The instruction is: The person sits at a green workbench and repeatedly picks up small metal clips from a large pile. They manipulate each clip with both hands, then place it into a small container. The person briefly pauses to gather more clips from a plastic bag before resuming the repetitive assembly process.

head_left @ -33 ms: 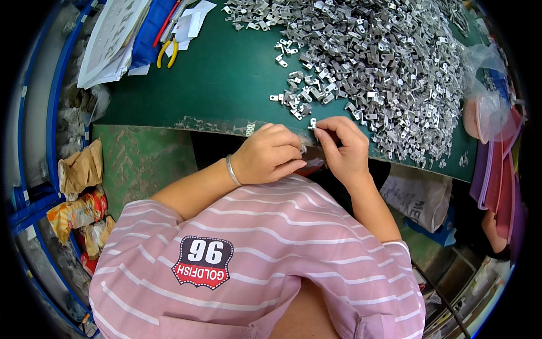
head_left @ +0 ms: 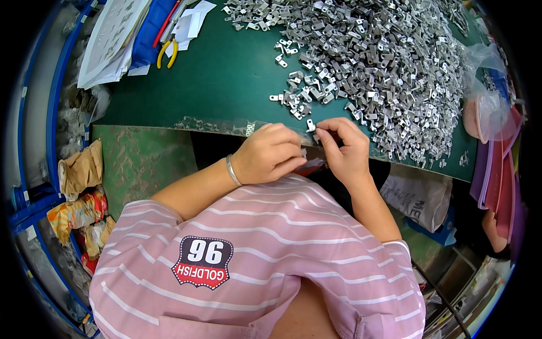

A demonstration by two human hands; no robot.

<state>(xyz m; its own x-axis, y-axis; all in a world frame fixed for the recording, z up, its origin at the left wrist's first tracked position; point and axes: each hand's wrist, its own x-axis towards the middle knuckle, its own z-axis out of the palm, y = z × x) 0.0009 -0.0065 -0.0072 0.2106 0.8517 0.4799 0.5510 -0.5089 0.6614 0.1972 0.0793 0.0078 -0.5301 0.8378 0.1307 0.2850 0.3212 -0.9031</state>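
My left hand (head_left: 271,152), with a silver bracelet (head_left: 231,169) on the wrist, is curled shut at the front edge of the green table (head_left: 226,79). What its fingers hold is hidden. My right hand (head_left: 341,147) is right beside it, fingertips almost touching, pinching a small flat metal part (head_left: 310,125) that sticks up between thumb and forefinger. Just beyond both hands spreads a large heap of the same small silver metal parts (head_left: 384,62), with a few loose ones (head_left: 291,99) at its near edge.
Yellow-handled pliers (head_left: 167,52) and stacked papers (head_left: 110,42) lie at the table's far left. A clear plastic bag (head_left: 485,85) and pink and purple sheets (head_left: 499,169) are at the right. Crumpled brown bags (head_left: 82,166) and snack packets (head_left: 73,212) lie below on the left.
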